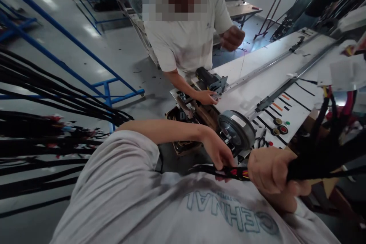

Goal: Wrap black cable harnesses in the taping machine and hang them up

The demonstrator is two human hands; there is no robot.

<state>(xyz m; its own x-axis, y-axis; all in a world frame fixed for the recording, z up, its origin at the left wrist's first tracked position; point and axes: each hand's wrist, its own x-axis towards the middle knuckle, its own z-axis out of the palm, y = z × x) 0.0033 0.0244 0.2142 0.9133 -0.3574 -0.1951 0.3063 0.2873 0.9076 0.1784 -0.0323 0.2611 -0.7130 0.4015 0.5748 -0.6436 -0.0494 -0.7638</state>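
Observation:
Both of my hands hold one black sleeved cable bundle (238, 172) in front of my chest. My left hand (220, 154) pinches it where red and yellow wires show through the sleeve. My right hand (271, 175) is closed in a fist around the thicker black part, which runs off to the right toward a mass of black cables (328, 148). A round grey wheel-shaped unit (237, 129) lies just beyond my left hand at the end of a long white work board (257, 84).
A co-worker in a white T-shirt stands across the board, one hand (207, 97) on a black-and-metal device (211, 80), the other hand (231, 38) raised with a thin wire. Black cables (42, 99) hang at the left before a blue frame (108, 87). Round buttons (281, 129) sit on the board.

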